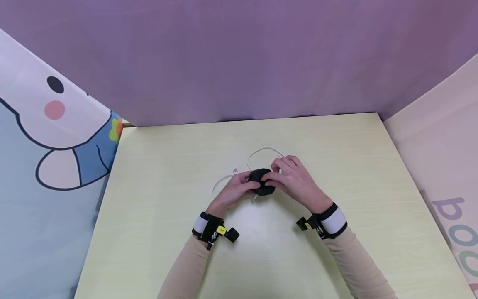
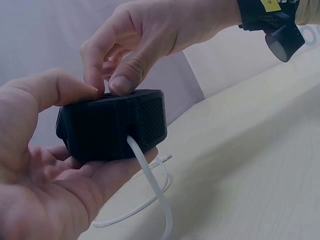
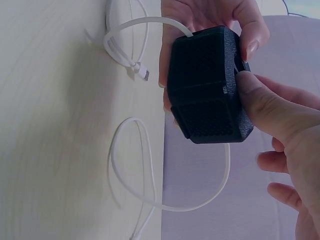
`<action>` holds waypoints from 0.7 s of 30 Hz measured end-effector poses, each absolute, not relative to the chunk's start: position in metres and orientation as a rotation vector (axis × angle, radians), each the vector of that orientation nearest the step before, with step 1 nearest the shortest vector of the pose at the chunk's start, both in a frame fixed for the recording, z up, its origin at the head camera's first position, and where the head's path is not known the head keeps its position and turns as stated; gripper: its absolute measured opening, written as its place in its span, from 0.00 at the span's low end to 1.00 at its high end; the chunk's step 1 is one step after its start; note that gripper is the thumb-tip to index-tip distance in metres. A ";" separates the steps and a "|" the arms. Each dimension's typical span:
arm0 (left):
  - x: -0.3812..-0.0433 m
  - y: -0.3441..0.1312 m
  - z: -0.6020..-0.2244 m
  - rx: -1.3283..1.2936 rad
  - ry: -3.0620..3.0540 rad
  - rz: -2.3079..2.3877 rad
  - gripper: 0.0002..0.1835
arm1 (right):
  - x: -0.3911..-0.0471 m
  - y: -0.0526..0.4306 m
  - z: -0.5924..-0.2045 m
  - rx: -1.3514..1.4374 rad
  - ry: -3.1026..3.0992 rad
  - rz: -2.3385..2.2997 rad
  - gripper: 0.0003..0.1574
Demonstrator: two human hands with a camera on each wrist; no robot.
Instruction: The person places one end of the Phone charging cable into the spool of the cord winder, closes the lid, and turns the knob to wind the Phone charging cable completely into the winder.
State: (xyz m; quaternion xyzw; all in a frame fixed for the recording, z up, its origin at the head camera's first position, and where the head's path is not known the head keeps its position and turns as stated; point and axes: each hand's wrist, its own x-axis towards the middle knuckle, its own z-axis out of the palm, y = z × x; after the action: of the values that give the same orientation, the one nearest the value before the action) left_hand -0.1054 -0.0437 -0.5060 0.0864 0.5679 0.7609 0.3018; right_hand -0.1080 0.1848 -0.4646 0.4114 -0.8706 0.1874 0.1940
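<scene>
Left panel (image 1: pixel 31 216): printed cloth, cartoon figure in blue.

Table (image 1: pixel 149 207): pale wood top, beneath both hands.

Left strap (image 1: pixel 209 228): black and white, small camera attached, on the wrist.

Left hand (image 1: pixel 236 189): clamped on the case; fingers under it, thumb at its upper edge.

Plug (image 3: pixel 142 72): white with metal tip, near the left hand.

Black case (image 2: pixel 110 130): one, faceted, textured sides; held between the two hands, seated in the left, the right above it. White cable (image 3: pixel 180 208) enters an opening in one side; a second length shows at another side, its entry hidden. Interior not visible. Loops of cable lie on the table.

Right hand (image 1: pixel 295 180): thumb and forefinger together, pinching the case at its upper recess; remaining fingers curled clear.

Right strap (image 1: pixel 328 222): matching, camera attached.

Right panel (image 1: pixel 429 145): pale cloth, coloured letters.
</scene>
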 end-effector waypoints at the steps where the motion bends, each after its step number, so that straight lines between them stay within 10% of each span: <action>1: -0.105 -0.044 -0.506 0.229 1.509 2.017 0.29 | -0.108 0.185 -0.465 1.153 -2.439 0.525 0.11; 21: -0.104 -0.045 -0.506 0.198 1.475 2.065 0.29 | -0.107 0.180 -0.475 1.105 -2.384 0.539 0.11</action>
State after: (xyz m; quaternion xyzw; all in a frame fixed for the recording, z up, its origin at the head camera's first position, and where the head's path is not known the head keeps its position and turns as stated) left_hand -0.1040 -0.0451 -0.5059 0.0745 0.5538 0.7756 0.2936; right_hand -0.1072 0.1795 -0.4752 0.4012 -0.8655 0.1955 0.2275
